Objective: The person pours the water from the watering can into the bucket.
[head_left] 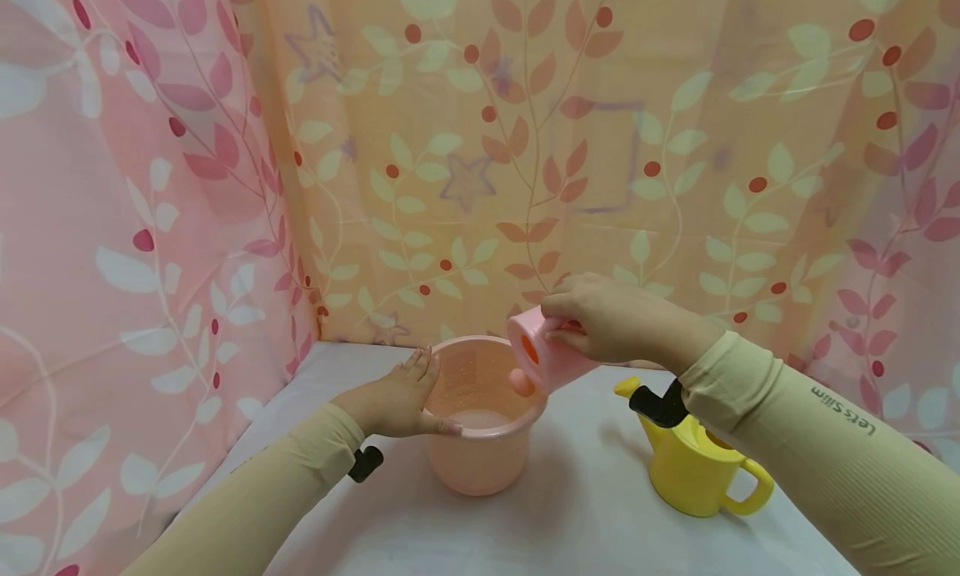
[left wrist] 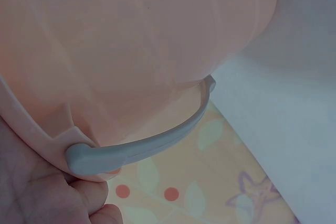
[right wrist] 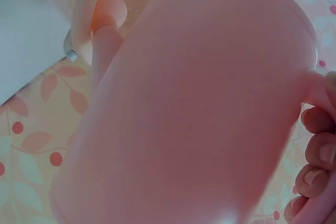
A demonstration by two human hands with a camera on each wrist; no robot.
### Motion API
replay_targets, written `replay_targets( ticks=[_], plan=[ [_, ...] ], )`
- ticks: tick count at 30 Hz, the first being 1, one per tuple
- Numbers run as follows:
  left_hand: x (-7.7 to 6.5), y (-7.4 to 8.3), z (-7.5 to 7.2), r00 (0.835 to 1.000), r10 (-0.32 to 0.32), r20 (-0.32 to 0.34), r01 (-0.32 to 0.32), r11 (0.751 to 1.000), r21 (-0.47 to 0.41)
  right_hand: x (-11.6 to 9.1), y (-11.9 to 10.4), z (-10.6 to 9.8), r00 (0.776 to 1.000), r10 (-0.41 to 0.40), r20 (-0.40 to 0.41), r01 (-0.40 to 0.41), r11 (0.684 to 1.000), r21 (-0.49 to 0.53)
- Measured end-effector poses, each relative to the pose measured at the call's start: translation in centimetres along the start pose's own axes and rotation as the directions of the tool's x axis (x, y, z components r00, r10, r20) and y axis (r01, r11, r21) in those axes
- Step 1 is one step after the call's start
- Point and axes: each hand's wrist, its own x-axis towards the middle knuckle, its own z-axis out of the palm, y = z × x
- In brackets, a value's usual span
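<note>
In the head view my right hand (head_left: 607, 318) grips the handle of a pink watering can (head_left: 566, 368), its fingers curled round it in the right wrist view. The can is tilted left, its round spout head (head_left: 521, 382) over the right rim of a peach-pink bucket (head_left: 480, 463). My left hand (head_left: 397, 399) rests on the bucket's left rim, fingers stretched out and thumb along the front rim. Close by the left fingers in the left wrist view, a grey bail handle (left wrist: 142, 149) hangs on the bucket's side. Droplets speckle the bucket's inner wall.
A yellow watering can (head_left: 686, 472) stands upright on the white table (head_left: 600, 526) to the right, partly behind the right forearm. Leaf-patterned curtains (head_left: 465, 184) enclose the table at the back and sides.
</note>
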Motion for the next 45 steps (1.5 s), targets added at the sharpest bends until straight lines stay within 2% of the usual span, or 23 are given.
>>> replay_targets(
  ticks=[17,24,30,33,36,40,45],
  plan=[
    [0.0,0.0,-0.1,1.0,0.003,0.003,-0.003,1.0,-0.005,-0.3,0.3,0.3,0.999,-0.016,-0.038,0.016,1.0,-0.002],
    [0.0,0.0,-0.1,1.0,0.005,0.005,-0.005,1.0,-0.014,-0.8,0.5,0.5,0.996,0.079,-0.031,-0.077,0.996,0.043],
    [-0.2,0.0,-0.2,1.0,0.006,-0.005,-0.006,1.0,-0.017,-1.4,1.2,1.1,0.989,0.125,-0.073,-0.115,0.985,0.126],
    [-0.2,0.0,-0.1,1.0,-0.002,-0.001,0.002,1.0,-0.014,-1.7,1.6,1.5,0.982,0.16,-0.097,-0.141,0.973,0.181],
    [-0.3,0.1,-0.2,1.0,-0.007,0.004,0.008,1.0,-0.017,-2.2,1.9,1.9,0.969,0.229,-0.097,-0.202,0.951,0.234],
    [-0.2,0.1,-0.2,1.0,-0.011,0.005,0.011,1.0,-0.024,-3.0,2.3,2.2,0.939,0.334,-0.081,-0.295,0.905,0.307],
    [-0.1,0.0,-0.1,1.0,-0.02,0.003,0.02,1.0,-0.019,-3.9,2.9,2.6,0.901,0.427,-0.072,-0.375,0.853,0.362]
  ],
)
